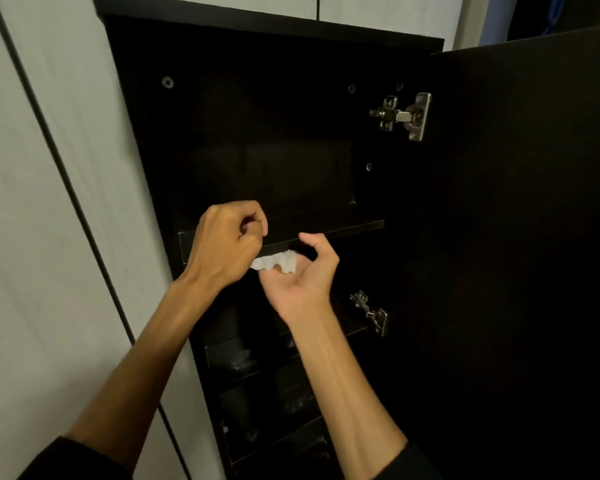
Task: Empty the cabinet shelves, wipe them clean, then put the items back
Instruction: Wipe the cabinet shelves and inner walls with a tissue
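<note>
Dark cabinet (222, 133) open, door (516, 202) swung right. Small white crumpled wipe (276, 263) sits between both hands, level with upper shelf (343, 226) front edge. Left hand (227, 242) curled nearly to fist, pinching wipe's left end. Right hand (300, 271) palm-up, fingers loosely open, wipe resting on them. Wipe likely soft, light, tearable; best bunched into pad, held by middle. Lower shelves hold dim, unclear items.

I see my bare left hand (227, 242) raised with its back toward me, fingers curled into a loose fist. My bare right hand (300, 271) sits just beside it, palm up, fingers half curled and thumb lifted. Both forearms reach up from dark sleeves.
</note>
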